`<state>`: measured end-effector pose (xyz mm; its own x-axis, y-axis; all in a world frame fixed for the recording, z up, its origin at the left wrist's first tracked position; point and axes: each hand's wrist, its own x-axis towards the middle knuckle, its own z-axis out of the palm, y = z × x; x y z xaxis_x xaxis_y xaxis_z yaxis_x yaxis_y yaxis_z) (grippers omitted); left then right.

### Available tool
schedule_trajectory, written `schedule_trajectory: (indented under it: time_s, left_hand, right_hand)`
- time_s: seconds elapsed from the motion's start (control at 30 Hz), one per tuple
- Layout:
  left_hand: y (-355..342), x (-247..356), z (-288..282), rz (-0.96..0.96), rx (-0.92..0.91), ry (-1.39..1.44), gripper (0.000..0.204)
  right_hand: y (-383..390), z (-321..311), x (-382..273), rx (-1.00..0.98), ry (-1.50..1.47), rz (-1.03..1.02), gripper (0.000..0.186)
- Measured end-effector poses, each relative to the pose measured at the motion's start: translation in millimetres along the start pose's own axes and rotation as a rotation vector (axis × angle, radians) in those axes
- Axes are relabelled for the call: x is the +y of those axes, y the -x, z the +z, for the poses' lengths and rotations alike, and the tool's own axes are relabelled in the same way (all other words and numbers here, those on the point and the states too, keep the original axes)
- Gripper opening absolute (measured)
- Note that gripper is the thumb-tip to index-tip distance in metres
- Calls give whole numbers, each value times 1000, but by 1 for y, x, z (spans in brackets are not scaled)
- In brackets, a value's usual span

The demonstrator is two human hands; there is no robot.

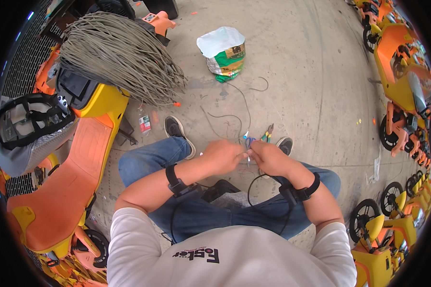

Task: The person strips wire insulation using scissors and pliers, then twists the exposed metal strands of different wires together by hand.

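Observation:
In front of my crossed legs, both hands meet at the fingertips. My left hand (226, 156) is closed, with a thin dark cable (248, 113) running from the floor into its fingers. My right hand (271, 158) is closed in a pinch against it; what lies between its fingertips is too small to make out. Just beyond the fingers is a blue loop-shaped thing (249, 140), partly hidden. Pliers with green and yellow handles (269, 132) lie on the floor by my right shoe. More loose cable curls across the concrete beyond my hands.
A green and white sack (227, 57) with its top open stands ahead. At the left, a big bundle of grey cables (119, 55) rests on an orange and yellow scooter (88, 143). A clear bottle (144, 122) is near my left shoe. Several scooters (397, 67) line the right side.

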<state>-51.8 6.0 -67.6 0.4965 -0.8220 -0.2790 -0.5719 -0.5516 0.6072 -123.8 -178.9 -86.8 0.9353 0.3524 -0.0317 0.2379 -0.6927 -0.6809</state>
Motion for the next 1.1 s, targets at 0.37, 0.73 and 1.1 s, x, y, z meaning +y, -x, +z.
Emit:
schedule_trajectory:
  time_s: [0.37, 0.73, 1.1]
  left_hand:
    - [-1, -13, 4, 63, 117, 304, 22]
    - [25, 4, -27, 143, -368, 716, 34]
    - [57, 15, -21, 425, -315, 616, 12]
  right_hand:
    - [-5, -10, -11, -182, -984, 703, 25]
    - [17, -32, -41, -319, -925, 426, 34]
    - [43, -33, -77, -214, -777, 85, 40]
